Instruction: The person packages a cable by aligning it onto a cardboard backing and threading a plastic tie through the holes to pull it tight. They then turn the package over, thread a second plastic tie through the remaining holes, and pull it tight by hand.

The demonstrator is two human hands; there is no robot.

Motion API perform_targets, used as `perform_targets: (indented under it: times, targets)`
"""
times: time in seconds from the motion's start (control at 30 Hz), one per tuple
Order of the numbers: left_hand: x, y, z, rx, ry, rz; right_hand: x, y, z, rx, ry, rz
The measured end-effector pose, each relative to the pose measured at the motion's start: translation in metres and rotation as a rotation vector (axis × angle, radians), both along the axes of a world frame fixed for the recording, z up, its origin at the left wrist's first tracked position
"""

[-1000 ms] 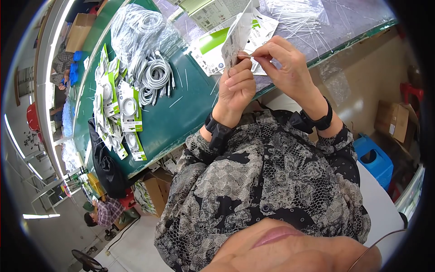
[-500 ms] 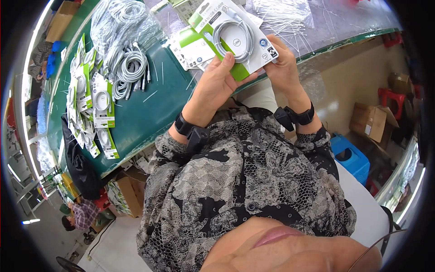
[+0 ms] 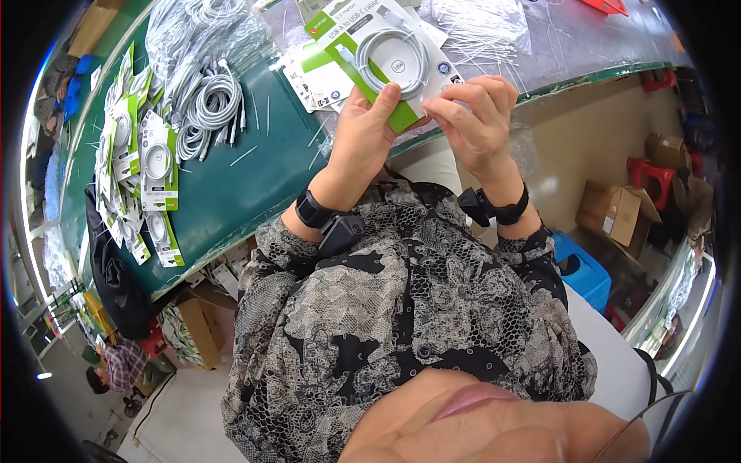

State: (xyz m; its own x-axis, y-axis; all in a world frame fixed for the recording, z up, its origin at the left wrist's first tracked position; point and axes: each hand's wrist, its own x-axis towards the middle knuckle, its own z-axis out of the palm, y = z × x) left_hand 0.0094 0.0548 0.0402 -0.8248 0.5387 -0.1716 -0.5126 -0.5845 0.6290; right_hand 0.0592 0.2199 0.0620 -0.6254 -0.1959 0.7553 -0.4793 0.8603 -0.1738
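A white-and-green cable package card (image 3: 403,117) is tilted up over the table edge, a coiled white USB cable (image 3: 423,63) fixed to its face. My left hand (image 3: 363,139) grips its lower left edge, thumb on the front and fingers behind. Beside the lower right edge, my right hand (image 3: 480,127) is closed in a pinch with curled fingers; whatever is between the fingertips is too small to make out. More white-and-green cards (image 3: 320,77) lie on the table just behind, partly covered. Thin white ties (image 3: 486,42) are heaped beyond the card on the right.
Several finished cable packages (image 3: 158,166) are piled on the green table at left. Next to them sit loose coiled cables (image 3: 212,104) and a clear plastic bag of cables (image 3: 204,35). A blue stool (image 3: 585,274) and an open cardboard box (image 3: 617,212) stand at right.
My right hand has let go of the card's right edge and drawn down into a pinch at its lower right. My left hand still holds the card.
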Motion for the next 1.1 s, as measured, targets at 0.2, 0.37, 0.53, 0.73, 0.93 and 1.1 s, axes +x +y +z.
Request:
perform_targets:
  times: [0.2,0.37,0.53,0.73,0.93,1.1]
  targets:
    - [0.004,-0.006,0.003,0.006,0.018,0.014,-0.004,-0.01,-0.004,0.0,0.073,0.01]
    - [0.008,-0.004,0.012,-0.089,0.122,0.127,-0.003,-0.022,-0.011,0.051,0.147,0.012]
    - [0.003,-0.006,-0.008,-0.202,0.48,0.277,-0.006,-0.023,-0.012,0.047,0.139,-0.005]
    - [-0.009,-0.017,0.011,-0.632,1.193,0.522,-0.005,-0.03,-0.031,-0.734,-0.241,0.276]
    - [-0.012,-0.016,0.012,-0.644,1.375,0.574,0.018,-0.022,-0.024,-1.13,-0.79,0.293]
    - [-0.012,-0.019,0.02,-0.619,1.344,0.536,0.025,-0.018,-0.012,-1.237,-1.059,0.231]
